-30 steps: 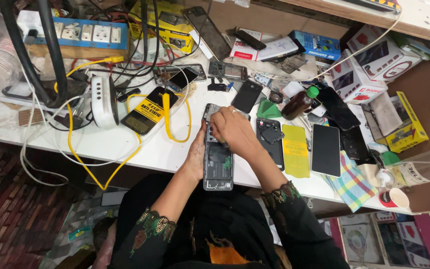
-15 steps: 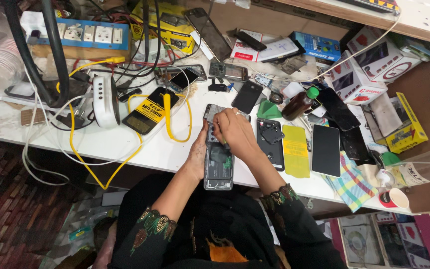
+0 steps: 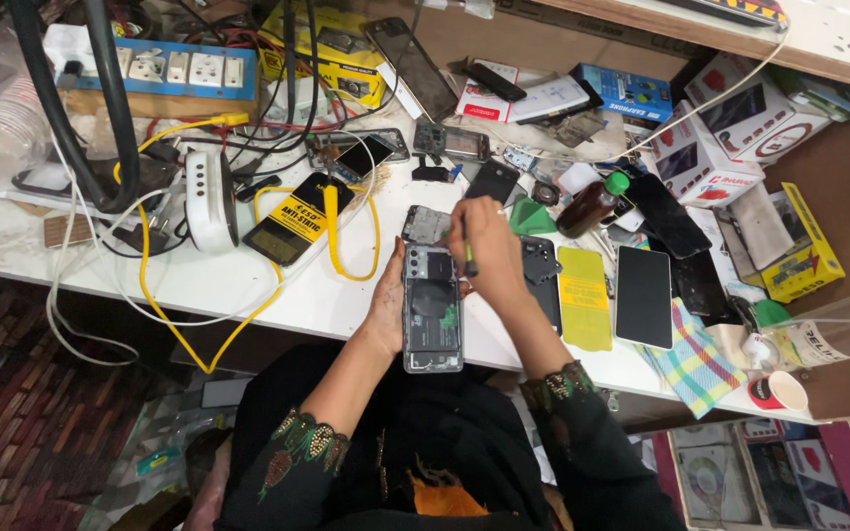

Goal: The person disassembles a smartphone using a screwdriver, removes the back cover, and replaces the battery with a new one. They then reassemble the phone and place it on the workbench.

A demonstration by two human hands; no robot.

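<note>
Head view: opened phone (image 3: 433, 307) lies back-off at table (image 3: 248, 285) near edge, 6 o'clock of clutter. Left hand (image 3: 389, 305) steadies phone's left side, grip closed on its edge. Right hand (image 3: 484, 246) pinches thin screwdriver (image 3: 467, 251) over phone's top end.

Phone looks light, stiff, fragile inside; hold by frame edges, not exposed boards.

Yellow film sheet (image 3: 583, 295) and dark phone (image 3: 643, 295) at 3 o'clock, brown bottle (image 3: 590, 205) at 1 o'clock, yellow cable (image 3: 336, 231) at 10 o'clock crowd work spot.

An open phone (image 3: 433, 307) lies on the table (image 3: 248, 285) at its near edge. The left hand (image 3: 388, 305) is on its left, the right hand (image 3: 489, 251) on its right. A bottle (image 3: 590, 204) stands farther right. A power strip (image 3: 174, 69) sits far left.
</note>
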